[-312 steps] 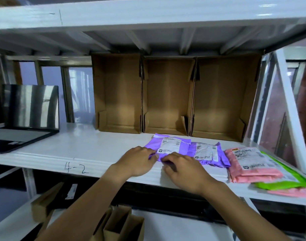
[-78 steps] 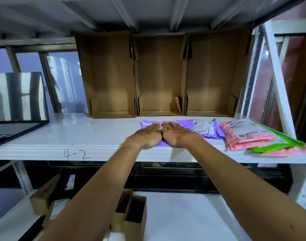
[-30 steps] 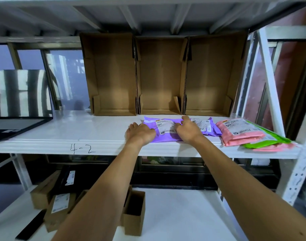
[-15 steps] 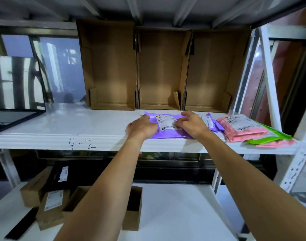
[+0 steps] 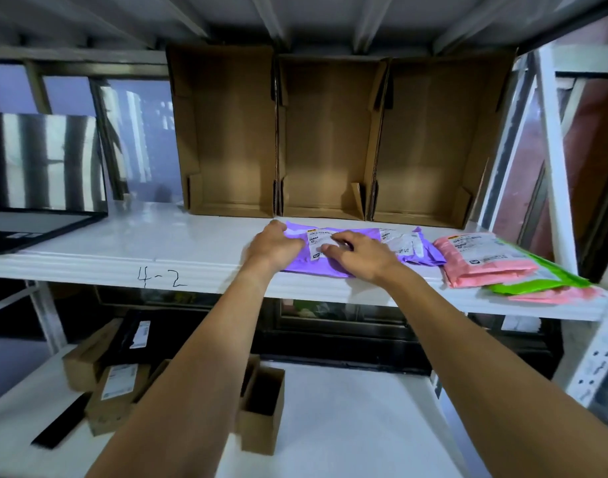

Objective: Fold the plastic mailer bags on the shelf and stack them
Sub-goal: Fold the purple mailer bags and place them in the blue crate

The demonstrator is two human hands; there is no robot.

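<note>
1. I see the purple mailer (image 5: 316,267) at the shelf (image 5: 123,250) front edge: glossy, wrinkled, white label up.
2. The left hand (image 5: 275,244) grips its left end; the right hand (image 5: 357,255) presses flat on the label.
3. Mailer count:
   - two purple, with the second purple mailer (image 5: 416,248) touching the first on its right
   - two pink mailers (image 5: 478,260)
   - one green mailer (image 5: 544,277), towards the right edge
4. Three cardboard boxes (image 5: 330,139) stand along the back edge.
</note>
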